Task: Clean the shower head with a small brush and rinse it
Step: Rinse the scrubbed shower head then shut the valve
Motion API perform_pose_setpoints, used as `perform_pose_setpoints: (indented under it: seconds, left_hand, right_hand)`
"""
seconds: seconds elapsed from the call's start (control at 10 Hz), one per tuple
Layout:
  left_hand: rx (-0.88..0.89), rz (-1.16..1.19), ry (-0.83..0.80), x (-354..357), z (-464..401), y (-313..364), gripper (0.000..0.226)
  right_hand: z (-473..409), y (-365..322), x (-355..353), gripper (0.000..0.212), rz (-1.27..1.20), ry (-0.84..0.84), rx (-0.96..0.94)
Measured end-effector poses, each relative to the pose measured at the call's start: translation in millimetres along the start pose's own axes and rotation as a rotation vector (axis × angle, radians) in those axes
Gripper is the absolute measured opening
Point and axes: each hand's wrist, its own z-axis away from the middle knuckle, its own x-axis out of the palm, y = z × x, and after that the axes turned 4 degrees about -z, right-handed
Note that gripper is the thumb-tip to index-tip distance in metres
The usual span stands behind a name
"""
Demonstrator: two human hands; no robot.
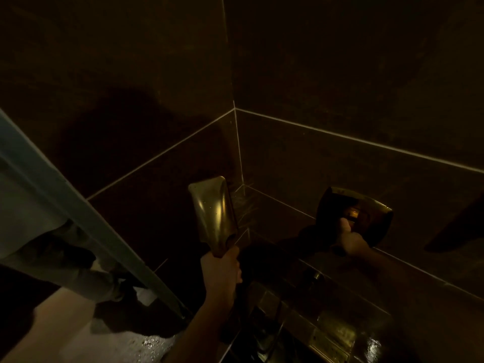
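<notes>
Left hand [222, 268] fisted round glossy brass-toned shower head [213, 213]; right hand [349, 238] pinching rounded metallic wall control [358, 213]; dark tile.

The picture is very dim with a warm amber cast; the dark tiled walls [340, 61] swallow most detail. Glare sits on the brassy shower head [213, 213] and on wet patches near the bottom edge (bright specks). A broad shadow [125, 132] falls on the left wall. Straight grout lines bow towards the edges.
</notes>
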Motion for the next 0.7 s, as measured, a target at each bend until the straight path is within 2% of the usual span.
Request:
perform_pose_setpoints:
  seconds: [0.1, 0.3, 0.5, 0.7]
  left_hand:
    - [-0.001, -0.003, -0.012, -1.4, 3.5, -0.2, 0.025]
    - [0.010, -0.028, -0.028, -1.3, 4.4, -1.2, 0.018]
    - [0.009, -0.043, -0.058, 1.3, 3.9, 2.1, 0.017]
    - [0.011, -0.046, -0.061, 2.7, 6.6, 4.5, 0.012]
  right_hand:
    - [-0.2, 1.7, -0.3, 0.066, 0.097, -0.011, -0.036]
    - [0.0, -0.2, -6.7, 0.051, 0.225, -0.089, -0.075]
    - [-6.0, 2.5, -4.4, 0.063, 0.135, -0.038, -0.106]
    - [-8.3, 6.6, -5.4, 0.065, 0.239, -0.062, -0.120]
